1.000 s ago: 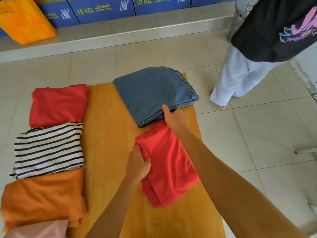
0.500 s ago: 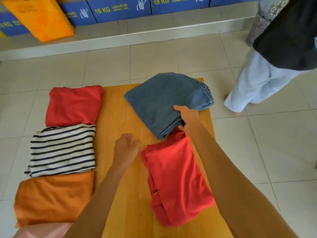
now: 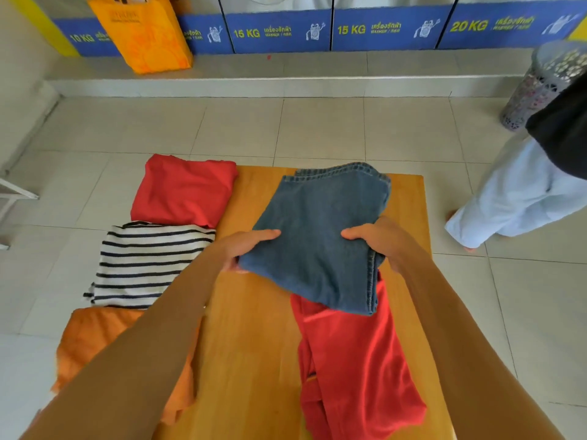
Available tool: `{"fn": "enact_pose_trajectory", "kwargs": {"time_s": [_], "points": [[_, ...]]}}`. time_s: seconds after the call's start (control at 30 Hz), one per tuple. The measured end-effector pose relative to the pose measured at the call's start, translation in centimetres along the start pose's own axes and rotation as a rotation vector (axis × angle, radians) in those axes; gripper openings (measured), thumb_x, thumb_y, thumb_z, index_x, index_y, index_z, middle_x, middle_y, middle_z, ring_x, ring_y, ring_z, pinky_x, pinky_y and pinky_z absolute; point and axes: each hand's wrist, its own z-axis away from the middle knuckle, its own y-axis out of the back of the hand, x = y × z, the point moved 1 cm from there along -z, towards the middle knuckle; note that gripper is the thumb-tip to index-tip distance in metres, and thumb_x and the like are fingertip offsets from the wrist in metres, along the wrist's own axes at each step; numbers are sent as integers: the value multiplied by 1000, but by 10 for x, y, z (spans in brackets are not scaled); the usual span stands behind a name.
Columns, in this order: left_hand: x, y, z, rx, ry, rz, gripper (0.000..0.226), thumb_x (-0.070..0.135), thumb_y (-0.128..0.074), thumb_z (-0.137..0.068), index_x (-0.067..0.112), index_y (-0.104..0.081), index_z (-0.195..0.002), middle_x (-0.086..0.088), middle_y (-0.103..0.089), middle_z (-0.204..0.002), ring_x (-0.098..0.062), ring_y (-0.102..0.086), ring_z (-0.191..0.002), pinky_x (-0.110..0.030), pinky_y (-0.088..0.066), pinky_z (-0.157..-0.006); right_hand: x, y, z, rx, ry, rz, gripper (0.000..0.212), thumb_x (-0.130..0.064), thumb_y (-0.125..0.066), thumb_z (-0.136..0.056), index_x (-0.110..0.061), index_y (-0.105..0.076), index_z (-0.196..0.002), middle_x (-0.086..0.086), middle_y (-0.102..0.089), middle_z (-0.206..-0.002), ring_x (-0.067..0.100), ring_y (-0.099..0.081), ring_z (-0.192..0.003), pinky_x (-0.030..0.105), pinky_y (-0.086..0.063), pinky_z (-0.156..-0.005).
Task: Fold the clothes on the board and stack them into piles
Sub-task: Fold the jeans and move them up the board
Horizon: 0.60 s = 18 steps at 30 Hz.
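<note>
Head view: left grip (image 3: 246, 249) and right grip (image 3: 378, 238) clutching folded jeans (image 3: 320, 236) above red garment (image 3: 355, 360), striped shirt (image 3: 143, 262) beside.

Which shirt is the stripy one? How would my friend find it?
Look along the left edge of the wooden board. Three folded tops lie in a row there; the striped shirt is the middle one. Only it has dark and white bands.

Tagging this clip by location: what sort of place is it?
Most likely a self-service laundromat: a row of machines with blue panels marked 10, 15 and 20 KG, a perforated laundry basket on the tiled floor, and folded clothes beside a wooden board.
</note>
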Motion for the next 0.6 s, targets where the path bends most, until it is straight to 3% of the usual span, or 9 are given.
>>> {"fn": "enact_pose_trajectory", "kwargs": {"time_s": [0.1, 0.17, 0.27, 0.37, 0.43, 0.5, 0.53, 0.57, 0.6], "points": [[0, 16, 1, -30, -34, -41, 48, 36, -78, -80, 11, -65, -119, -3, -73, -112, -21, -71, -101, -35, -58, -79, -19, -8, -6, 66, 111, 61, 38, -24, -76, -82, -22, -65, -118, -4, -71, -115, 23, -69, -101, 45, -56, -90], [2, 29, 1, 16, -97, 3, 46, 32, -78, -80, 10, -66, -118, -4, -73, -113, -22, -70, -103, -37, -56, -85, -33, -17, -13, 107, 182, 52, 41, -26, -74, -81, -26, -65, -122, -6, -71, -116, 22, -69, -102, 47, -56, -92], [16, 47, 8, 125, -227, 47, 41, 27, -78, -81, 8, -67, -115, -5, -74, -110, -21, -71, -98, -34, -55, -79, -53, -33, -22, 143, 279, 3, 45, -24, -72, -85, -28, -60, -129, -8, -68, -119, 19, -66, -102, 40, -55, -89], [31, 67, 4, 352, -322, 14, 33, 26, -73, -84, 8, -66, -111, -5, -70, -106, -23, -68, -97, -37, -55, -83, -65, -60, -39, 169, 318, -59, 48, -23, -69, -89, -23, -54, -135, -8, -62, -116, 13, -61, -95, 29, -51, -80], [36, 81, -6, 527, -340, -131, 28, 21, -67, -86, 7, -66, -110, -9, -69, -106, -29, -65, -98, -42, -54, -88, -63, -80, -50, 175, 294, -15, 36, -17, -65, -91, -16, -55, -125, -4, -59, -104, 13, -56, -83, 25, -47, -67], [33, 86, -18, 569, -301, -346, 30, 16, -64, -84, 2, -64, -110, -16, -67, -106, -35, -64, -99, -44, -54, -87, -48, -94, -62, 185, 267, 86, 9, -4, -57, -89, -11, -56, -94, 0, -54, -81, 14, -48, -67, 24, -38, -54], [28, 85, -24, 559, -289, -454, 31, 16, -64, -82, 2, -63, -110, -16, -67, -104, -35, -64, -97, -45, -54, -84, -38, -99, -66, 196, 250, 119, 12, 1, -55, -88, -11, -52, -85, 0, -49, -74, 14, -44, -63, 26, -35, -53], [22, 84, -29, 562, -282, -558, 31, 20, -62, -80, 5, -61, -108, -13, -65, -100, -34, -63, -94, -45, -55, -81, -28, -101, -69, 208, 229, 152, 11, 1, -55, -89, -10, -53, -89, 1, -50, -78, 14, -45, -66, 28, -37, -56], [14, 85, -38, 579, -278, -657, 35, 27, -59, -77, 9, -58, -106, -10, -63, -97, -32, -63, -91, -45, -55, -79, -19, -101, -68, 220, 215, 182, 15, -6, -57, -92, -9, -54, -106, 3, -55, -91, 17, -50, -76, 30, -43, -64]]}}
